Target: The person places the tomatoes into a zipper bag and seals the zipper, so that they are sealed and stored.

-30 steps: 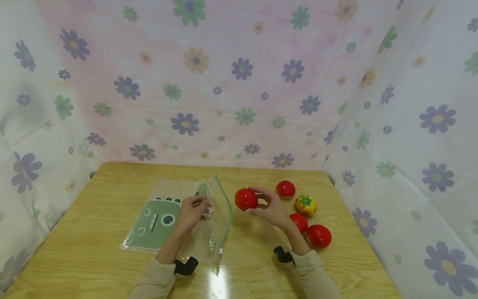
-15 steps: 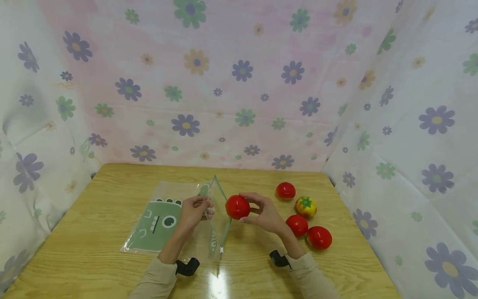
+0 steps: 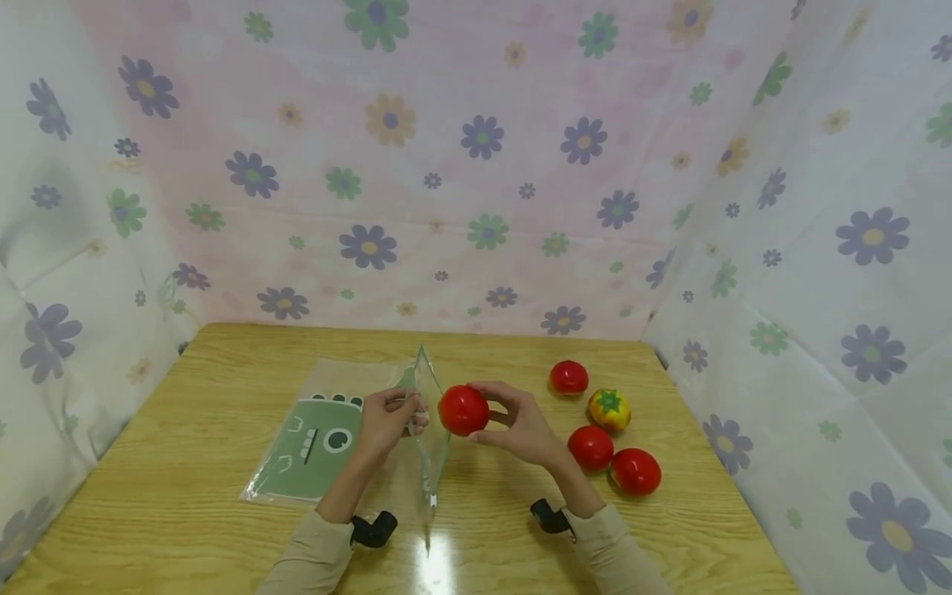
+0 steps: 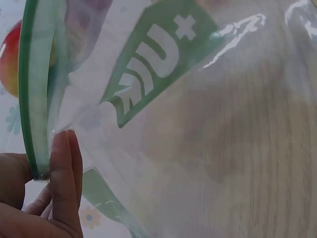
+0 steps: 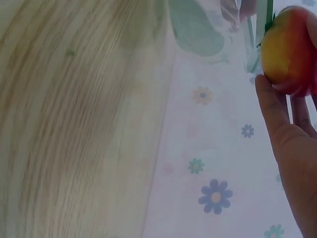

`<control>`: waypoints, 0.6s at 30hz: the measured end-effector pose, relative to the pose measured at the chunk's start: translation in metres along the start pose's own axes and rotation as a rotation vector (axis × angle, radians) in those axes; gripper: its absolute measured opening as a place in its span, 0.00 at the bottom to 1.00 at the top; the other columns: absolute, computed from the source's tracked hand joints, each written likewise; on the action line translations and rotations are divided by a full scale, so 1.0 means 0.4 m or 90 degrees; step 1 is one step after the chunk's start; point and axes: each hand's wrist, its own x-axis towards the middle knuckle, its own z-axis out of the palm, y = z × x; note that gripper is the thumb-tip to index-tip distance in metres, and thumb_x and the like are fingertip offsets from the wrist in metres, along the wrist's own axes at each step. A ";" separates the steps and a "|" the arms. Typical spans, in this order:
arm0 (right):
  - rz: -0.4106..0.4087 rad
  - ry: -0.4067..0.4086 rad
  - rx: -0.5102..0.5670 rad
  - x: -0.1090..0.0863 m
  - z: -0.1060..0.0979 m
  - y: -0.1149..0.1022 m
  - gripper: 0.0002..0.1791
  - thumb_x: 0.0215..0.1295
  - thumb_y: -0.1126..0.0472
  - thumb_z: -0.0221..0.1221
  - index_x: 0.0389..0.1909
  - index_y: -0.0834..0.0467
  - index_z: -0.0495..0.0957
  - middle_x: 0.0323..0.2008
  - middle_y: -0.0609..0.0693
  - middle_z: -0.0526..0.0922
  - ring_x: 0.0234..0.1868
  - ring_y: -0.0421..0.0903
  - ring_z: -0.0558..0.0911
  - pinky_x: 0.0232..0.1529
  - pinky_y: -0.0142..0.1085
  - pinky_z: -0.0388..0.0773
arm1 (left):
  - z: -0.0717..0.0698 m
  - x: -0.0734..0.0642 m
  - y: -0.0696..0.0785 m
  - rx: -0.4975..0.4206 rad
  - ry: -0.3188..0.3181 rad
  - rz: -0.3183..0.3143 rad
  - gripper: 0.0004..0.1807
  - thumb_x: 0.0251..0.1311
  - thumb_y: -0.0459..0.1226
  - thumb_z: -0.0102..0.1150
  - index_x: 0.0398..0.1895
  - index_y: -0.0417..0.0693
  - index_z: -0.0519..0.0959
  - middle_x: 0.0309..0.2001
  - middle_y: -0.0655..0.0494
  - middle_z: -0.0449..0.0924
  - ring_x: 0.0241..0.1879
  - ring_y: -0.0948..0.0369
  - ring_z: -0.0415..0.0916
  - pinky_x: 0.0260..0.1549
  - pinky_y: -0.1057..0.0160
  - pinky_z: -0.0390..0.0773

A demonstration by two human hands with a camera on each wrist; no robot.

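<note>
A clear zip bag (image 3: 305,463) with a green monster print lies on the left of the table, its mouth raised and spread toward the right. My left hand (image 3: 385,426) pinches the near wall of that mouth; in the left wrist view, thumb and fingers (image 4: 64,178) close on the film by the green zip strip (image 4: 27,89). My right hand (image 3: 522,426) grips a shiny toy tomato (image 3: 463,411) between thumb and fingers, right at the bag's opening. In the right wrist view the tomato (image 5: 285,52) shows yellow and red, with its green leafy top facing the bag.
At the right of the wooden table (image 3: 513,529) lie more toy tomatoes: a red one at the back (image 3: 568,378), a yellow one with a green top (image 3: 610,410), and two red ones nearer, one of them at the front (image 3: 635,471). Flowered cloth (image 3: 446,207) encloses the table's back and sides.
My right hand has carried the tomato leftward and slightly nearer, up to the bag's mouth. The mouth's zip edge has shifted left and narrowed. My left hand keeps its hold almost in place.
</note>
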 end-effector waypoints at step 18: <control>-0.050 0.022 0.033 0.012 0.069 -0.043 0.36 0.57 0.70 0.73 0.68 0.61 0.72 0.64 0.60 0.77 0.63 0.47 0.79 0.56 0.44 0.83 | 0.008 -0.009 0.007 0.031 0.021 0.011 0.12 0.68 0.27 0.60 0.48 0.23 0.78 0.32 0.43 0.88 0.19 0.63 0.81 0.23 0.66 0.86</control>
